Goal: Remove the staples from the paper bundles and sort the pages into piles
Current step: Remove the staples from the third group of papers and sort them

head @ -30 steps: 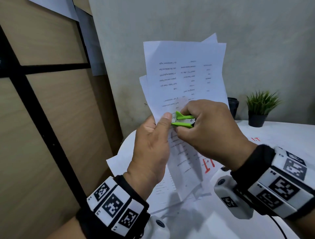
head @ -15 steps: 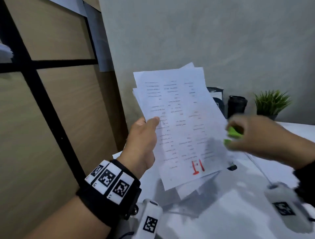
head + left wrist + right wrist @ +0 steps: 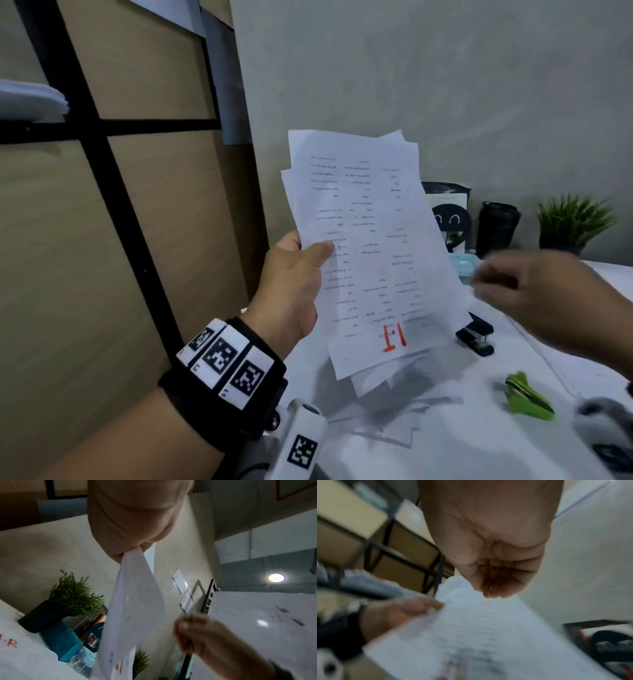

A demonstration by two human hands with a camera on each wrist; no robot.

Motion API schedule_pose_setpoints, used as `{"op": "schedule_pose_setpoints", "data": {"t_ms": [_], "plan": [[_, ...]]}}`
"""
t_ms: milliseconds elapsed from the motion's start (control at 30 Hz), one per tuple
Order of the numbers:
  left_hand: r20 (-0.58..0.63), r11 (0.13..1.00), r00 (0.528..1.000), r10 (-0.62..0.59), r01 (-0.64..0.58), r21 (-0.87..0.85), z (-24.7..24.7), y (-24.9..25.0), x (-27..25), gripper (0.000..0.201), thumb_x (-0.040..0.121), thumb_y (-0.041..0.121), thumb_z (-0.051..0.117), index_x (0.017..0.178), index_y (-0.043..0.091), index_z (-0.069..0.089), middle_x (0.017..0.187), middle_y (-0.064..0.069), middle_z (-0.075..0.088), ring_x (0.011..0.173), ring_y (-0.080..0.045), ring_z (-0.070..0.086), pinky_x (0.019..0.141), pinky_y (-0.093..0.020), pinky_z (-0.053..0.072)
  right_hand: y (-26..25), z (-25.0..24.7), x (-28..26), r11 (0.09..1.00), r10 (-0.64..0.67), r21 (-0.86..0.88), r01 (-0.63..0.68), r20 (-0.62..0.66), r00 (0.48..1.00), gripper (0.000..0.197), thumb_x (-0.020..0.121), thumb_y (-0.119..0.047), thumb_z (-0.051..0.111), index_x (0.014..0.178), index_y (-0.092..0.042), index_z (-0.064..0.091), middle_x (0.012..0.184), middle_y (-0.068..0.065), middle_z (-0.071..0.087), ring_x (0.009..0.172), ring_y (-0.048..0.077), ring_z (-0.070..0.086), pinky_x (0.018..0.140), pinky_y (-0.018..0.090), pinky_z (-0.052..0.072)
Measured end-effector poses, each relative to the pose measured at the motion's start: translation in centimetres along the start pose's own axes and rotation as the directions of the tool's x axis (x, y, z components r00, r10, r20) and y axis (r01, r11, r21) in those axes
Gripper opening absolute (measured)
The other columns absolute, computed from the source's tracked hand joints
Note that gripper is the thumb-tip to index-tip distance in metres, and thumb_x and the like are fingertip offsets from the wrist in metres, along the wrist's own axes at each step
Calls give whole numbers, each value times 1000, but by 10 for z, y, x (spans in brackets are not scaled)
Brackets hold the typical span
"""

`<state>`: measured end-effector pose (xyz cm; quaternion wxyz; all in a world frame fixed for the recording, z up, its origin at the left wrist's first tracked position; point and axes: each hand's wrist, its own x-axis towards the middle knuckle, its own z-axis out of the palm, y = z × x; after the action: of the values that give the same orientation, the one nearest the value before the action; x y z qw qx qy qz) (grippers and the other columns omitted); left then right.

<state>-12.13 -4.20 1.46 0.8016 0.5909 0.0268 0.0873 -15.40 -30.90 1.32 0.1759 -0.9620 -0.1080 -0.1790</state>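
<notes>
We are pinching the pages [image 3: 363,246] upright in our left hand [image 3: 291,284]; our right hand [image 3: 548,301], blurred, fingers loosely curled, is holding nothing beside them.

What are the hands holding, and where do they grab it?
The left hand pinches the paper bundle at its left edge, thumb on top. The right hand holds nothing; the green staple remover lies on the table.

My head view looks down across the table [image 3: 428,445]. Each wrist view looks close along my palm; all three share the pages [image 3: 363,246].
</notes>
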Motion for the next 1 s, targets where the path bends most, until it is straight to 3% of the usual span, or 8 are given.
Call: {"op": "schedule_pose_setpoints", "data": {"t_ms": [100, 233, 467, 533, 633, 733, 900, 1000], "plan": [[53, 996, 995, 83, -85, 30, 14, -3, -14, 15, 103, 8, 62, 112, 17, 71, 107, -3, 82, 96, -28, 79, 82, -50, 65, -68, 3, 12, 901, -25, 428, 72, -114, 993, 8, 89, -22, 71, 85, -25, 77, 74, -14, 73, 74, 3, 68, 72, 30, 57], [128, 966, 959, 251, -257, 33, 26, -8, -32, 23, 102, 2, 59, 116, 13, 73, 107, -2, 81, 100, -24, 78, 87, -43, 64, -101, 26, 20, 876, 22, 471, 106, -258, 966, 8, 89, -32, 72, 87, -26, 77, 80, -17, 74, 80, 0, 68, 80, 27, 56], [198, 813, 835, 512, -546, 202, 28, -10, -33, 17, 102, 10, 63, 110, 21, 74, 100, 10, 80, 95, -7, 75, 80, -26, 62, -110, 14, 24, 810, 172, 586, -2, -234, 957, 18, 85, -21, 69, 67, -16, 68, 59, -11, 64, 55, 6, 57, 54, 16, 43], [277, 573, 681, 678, -726, 380, 26, -11, -31, 12, 102, 16, 63, 94, 24, 68, 84, 13, 72, 83, 1, 67, 72, -10, 50, -110, 5, 26, 638, 245, 758, -139, -29, 969, 21, 85, -14, 66, 65, -8, 60, 55, -4, 54, 48, 13, 44, 48, 23, 37], [508, -15, 320, 800, -835, 551, 19, -17, -21, 6, 99, 14, 56, 94, 17, 58, 76, -4, 57, 71, -17, 45, 65, -16, 29, -102, -8, 30, 320, 270, 821, -473, 400, 876, 25, 89, -6, 52, 65, -13, 56, 56, 2, 45, 47, 15, 35, 47, 23, 31], [580, -195, 196, 791, -818, 542, 20, -20, -14, 23, 91, 4, 62, 92, 21, 47, 73, -9, 52, 68, -21, 36, 60, -25, 31, -88, -17, 32, 177, 223, 763, -621, 584, 781, 34, 89, -5, 42, 59, -17, 54, 57, 1, 44, 47, 14, 34, 48, 23, 31], [593, -195, 238, 769, -796, 573, 40, -16, -20, 8, 89, 0, 65, 84, 6, 62, 76, -7, 51, 69, -23, 41, 60, -29, 33, -71, -28, 27, 143, 175, 763, -630, 607, 775, 20, 74, -8, 49, 57, -18, 49, 56, -2, 41, 47, 12, 31, 44, 20, 33], [420, 147, 565, 710, -702, 697, 37, -2, -6, 5, 92, 10, 60, 88, 12, 63, 79, 1, 58, 75, -25, 55, 58, -31, 40, -47, -35, 18, 160, 226, 790, -591, 554, 801, 19, 79, -9, 52, 61, -16, 51, 55, -1, 44, 44, 11, 34, 42, 19, 35]]}}
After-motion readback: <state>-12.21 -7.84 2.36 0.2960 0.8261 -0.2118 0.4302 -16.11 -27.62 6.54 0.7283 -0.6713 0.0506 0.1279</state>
